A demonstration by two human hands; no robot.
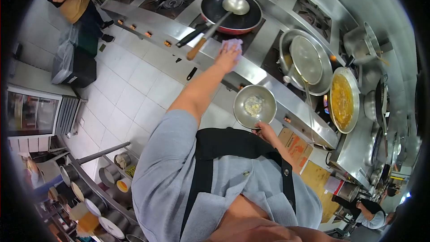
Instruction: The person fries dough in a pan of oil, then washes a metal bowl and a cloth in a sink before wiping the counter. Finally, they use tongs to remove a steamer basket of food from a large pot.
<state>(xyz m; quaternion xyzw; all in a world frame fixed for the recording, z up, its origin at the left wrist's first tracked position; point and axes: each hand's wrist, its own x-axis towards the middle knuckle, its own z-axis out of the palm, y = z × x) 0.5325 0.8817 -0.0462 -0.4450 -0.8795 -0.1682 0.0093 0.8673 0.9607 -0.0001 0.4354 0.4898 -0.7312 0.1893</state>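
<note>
My left hand is pressed on a light purple cloth on the steel front edge of the stove. Just beyond it, a black pan with a red outside sits on a burner, and a ladle rests across it with its wooden handle over the front edge. Close to my body, my right hand grips the near rim of a metal bowl. Pale, yellowish bits lie in the bottom of this bowl.
Right of the cloth are a large metal pan with strainer, a dish of orange-yellow liquid and a pot. Pots line a rack at lower left. One person stands at upper left, another at lower right.
</note>
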